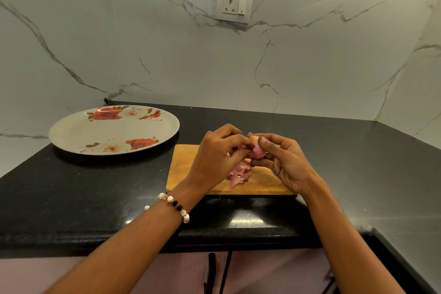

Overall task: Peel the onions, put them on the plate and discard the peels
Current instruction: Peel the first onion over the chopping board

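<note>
Onion (257, 150), mostly hidden, is pinched in right hand (281, 159); left hand (219, 157) grips its skin; peels (239, 173) lie below, partly covered.

The onion (257, 150) is pink with a light brown tip. The peels (239, 173) are pink and purple. The cutting board (183, 169) is yellow-brown wood. The surface (83, 193) is black and shiny with tiny pale specks. The plate (78, 130) is creamy white with red and white roses and brown leaves. The wall (191, 67) is white with thin grey lines like marble. The socket (234, 5) is white. The bracelet (176, 205) has white, black and clear beads.
</note>
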